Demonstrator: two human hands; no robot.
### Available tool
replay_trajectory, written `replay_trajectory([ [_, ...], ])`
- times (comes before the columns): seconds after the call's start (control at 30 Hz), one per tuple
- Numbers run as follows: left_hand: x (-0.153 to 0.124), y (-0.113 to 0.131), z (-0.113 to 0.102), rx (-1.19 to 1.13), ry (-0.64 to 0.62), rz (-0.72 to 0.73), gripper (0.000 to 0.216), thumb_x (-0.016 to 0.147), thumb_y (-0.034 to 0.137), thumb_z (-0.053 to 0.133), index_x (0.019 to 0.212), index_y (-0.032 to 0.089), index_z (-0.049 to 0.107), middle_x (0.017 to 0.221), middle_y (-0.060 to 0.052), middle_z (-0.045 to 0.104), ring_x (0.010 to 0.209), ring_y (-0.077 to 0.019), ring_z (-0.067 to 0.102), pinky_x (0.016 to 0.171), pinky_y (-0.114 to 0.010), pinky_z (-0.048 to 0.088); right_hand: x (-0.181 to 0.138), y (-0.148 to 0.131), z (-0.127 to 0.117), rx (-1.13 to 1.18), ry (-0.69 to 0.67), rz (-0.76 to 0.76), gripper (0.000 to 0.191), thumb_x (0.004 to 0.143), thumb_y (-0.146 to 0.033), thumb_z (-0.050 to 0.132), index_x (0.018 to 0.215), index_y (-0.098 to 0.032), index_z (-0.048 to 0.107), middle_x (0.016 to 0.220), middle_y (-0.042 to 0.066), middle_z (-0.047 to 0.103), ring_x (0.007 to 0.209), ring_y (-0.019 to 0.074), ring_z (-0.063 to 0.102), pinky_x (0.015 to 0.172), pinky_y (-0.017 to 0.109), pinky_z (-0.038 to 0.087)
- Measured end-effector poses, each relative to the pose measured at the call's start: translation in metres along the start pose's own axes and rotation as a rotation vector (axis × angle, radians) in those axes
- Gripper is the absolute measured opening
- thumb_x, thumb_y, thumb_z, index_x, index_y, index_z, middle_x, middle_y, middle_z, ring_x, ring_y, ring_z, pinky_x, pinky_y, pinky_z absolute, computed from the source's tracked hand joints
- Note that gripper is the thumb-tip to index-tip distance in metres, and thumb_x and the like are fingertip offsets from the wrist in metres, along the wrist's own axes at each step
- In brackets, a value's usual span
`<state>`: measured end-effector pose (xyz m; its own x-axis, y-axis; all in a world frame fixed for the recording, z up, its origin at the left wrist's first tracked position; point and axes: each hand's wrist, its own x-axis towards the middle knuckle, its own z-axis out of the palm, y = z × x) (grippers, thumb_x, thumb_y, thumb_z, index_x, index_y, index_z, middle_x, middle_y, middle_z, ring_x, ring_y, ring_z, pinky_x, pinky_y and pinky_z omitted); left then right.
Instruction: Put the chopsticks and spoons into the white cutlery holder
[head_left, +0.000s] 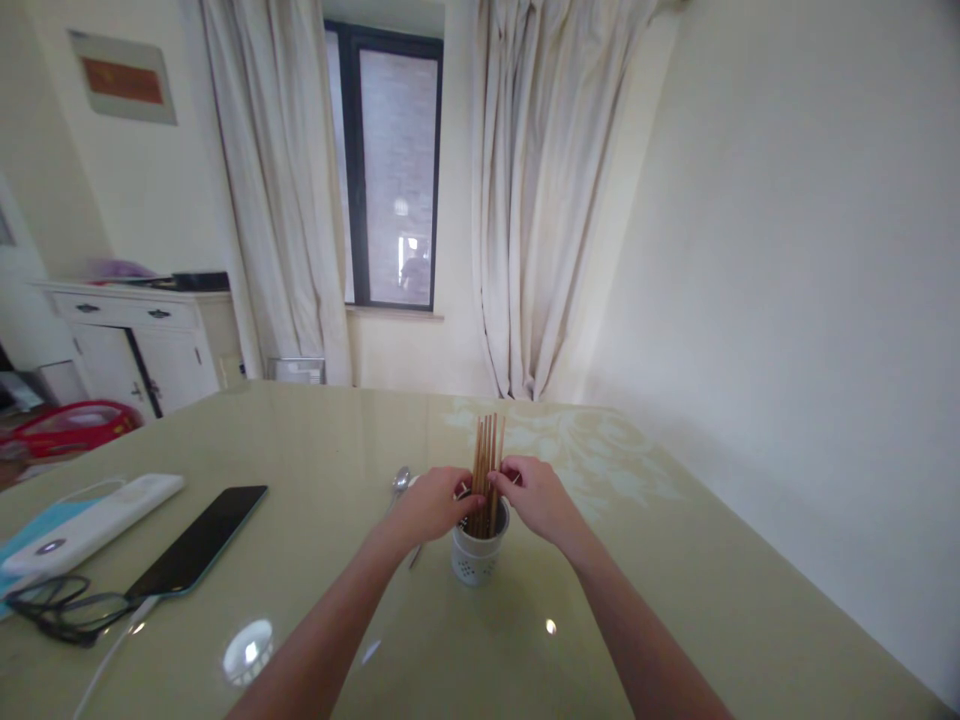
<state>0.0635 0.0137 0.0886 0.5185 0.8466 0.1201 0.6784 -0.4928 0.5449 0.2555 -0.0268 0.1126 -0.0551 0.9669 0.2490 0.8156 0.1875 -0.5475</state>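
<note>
A white holder (475, 562) with small holes in its side stands upright on the glossy table. Several wooden chopsticks (486, 450) rise out of it in a bunch. From the left, my left hand (439, 503) closes its thumb and fingers on the chopsticks just above the rim. My right hand (534, 490) pinches at the right side of the same bunch, fingertips curled in. Beside my left hand lies a metal spoon (402, 480), its lower part hidden behind the hand and wrist.
On the table's left lie a black phone (199, 540) with a white cable, a white power strip (97, 525), folded glasses (71, 610) and something light blue (45, 530). A wall borders the table (315, 440) on the right; curtains and a window are behind.
</note>
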Motion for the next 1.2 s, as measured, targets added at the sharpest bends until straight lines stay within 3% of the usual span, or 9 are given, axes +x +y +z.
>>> replay_trajectory([
  [0.2, -0.001, 0.003, 0.000, -0.013, -0.009, -0.003, 0.025, 0.091, 0.042, 0.062, 0.093, 0.023, 0.077, 0.095, -0.006, 0.080, 0.087, -0.0241, 0.072, 0.072, -0.030, 0.047, 0.000, 0.002, 0.001, -0.003, -0.006, 0.009, 0.027, 0.095, -0.030, 0.063, 0.072, -0.019, 0.070, 0.072, 0.003, 0.072, 0.069, 0.0173, 0.064, 0.063, 0.026, 0.037],
  [0.33, -0.001, -0.002, -0.008, -0.077, -0.038, 0.008, 0.036, 0.096, 0.048, 0.052, 0.092, 0.021, 0.076, 0.092, -0.005, 0.080, 0.083, -0.0219, 0.072, 0.070, -0.029, 0.047, 0.000, 0.002, 0.000, -0.019, -0.029, 0.004, 0.026, 0.093, -0.031, 0.066, 0.070, -0.018, 0.071, 0.070, 0.002, 0.071, 0.067, 0.0172, 0.062, 0.061, 0.026, 0.036],
  [0.47, -0.002, -0.029, -0.031, -0.073, 0.025, -0.107, 0.038, 0.099, 0.043, 0.045, 0.096, 0.017, 0.073, 0.094, -0.007, 0.079, 0.079, -0.0202, 0.071, 0.071, -0.029, 0.048, -0.001, 0.000, -0.001, -0.022, -0.012, 0.030, 0.028, 0.092, -0.033, 0.067, 0.069, -0.019, 0.072, 0.068, 0.002, 0.070, 0.065, 0.0168, 0.061, 0.061, 0.026, 0.035],
  [0.6, -0.008, -0.065, -0.047, 0.172, 0.127, -0.319, 0.020, 0.093, 0.032, 0.058, 0.094, 0.019, 0.073, 0.101, -0.009, 0.079, 0.093, -0.0235, 0.072, 0.078, -0.030, 0.049, -0.001, -0.001, 0.000, -0.026, -0.027, 0.056, 0.031, 0.093, -0.035, 0.066, 0.066, -0.019, 0.072, 0.063, 0.002, 0.068, 0.062, 0.0159, 0.059, 0.058, 0.026, 0.034],
  [0.7, -0.012, -0.084, -0.042, 0.311, 0.039, -0.455, 0.015, 0.090, 0.029, 0.063, 0.097, 0.020, 0.073, 0.110, -0.013, 0.078, 0.103, -0.0267, 0.073, 0.082, -0.032, 0.050, -0.001, -0.001, -0.001, -0.033, -0.020, 0.048, 0.031, 0.092, -0.035, 0.067, 0.066, -0.018, 0.072, 0.063, 0.002, 0.068, 0.062, 0.0159, 0.060, 0.059, 0.026, 0.035],
  [0.83, -0.012, -0.093, -0.026, 0.367, -0.045, -0.516, 0.021, 0.084, 0.030, 0.069, 0.101, 0.019, 0.074, 0.115, -0.018, 0.077, 0.107, -0.0327, 0.073, 0.082, -0.036, 0.053, -0.003, -0.001, -0.003, -0.044, -0.017, 0.049, 0.030, 0.091, -0.037, 0.069, 0.069, -0.018, 0.075, 0.066, 0.002, 0.071, 0.063, 0.0166, 0.062, 0.059, 0.026, 0.036],
  [1.03, -0.011, -0.095, -0.013, 0.374, -0.062, -0.516, 0.021, 0.082, 0.021, 0.064, 0.099, 0.018, 0.075, 0.113, -0.021, 0.078, 0.105, -0.0335, 0.074, 0.082, -0.036, 0.054, -0.004, -0.001, -0.007, -0.038, 0.002, 0.038, 0.028, 0.091, -0.040, 0.069, 0.076, -0.020, 0.080, 0.073, 0.005, 0.077, 0.069, 0.0192, 0.067, 0.062, 0.028, 0.040],
  [1.2, -0.012, -0.091, -0.023, 0.371, -0.027, -0.544, 0.020, 0.082, 0.016, 0.059, 0.096, 0.015, 0.074, 0.106, -0.021, 0.079, 0.099, -0.0319, 0.075, 0.077, -0.034, 0.053, -0.004, 0.000, -0.017, -0.060, 0.014, 0.053, 0.028, 0.092, -0.042, 0.069, 0.079, -0.020, 0.081, 0.078, 0.006, 0.079, 0.073, 0.0212, 0.069, 0.067, 0.029, 0.042],
])
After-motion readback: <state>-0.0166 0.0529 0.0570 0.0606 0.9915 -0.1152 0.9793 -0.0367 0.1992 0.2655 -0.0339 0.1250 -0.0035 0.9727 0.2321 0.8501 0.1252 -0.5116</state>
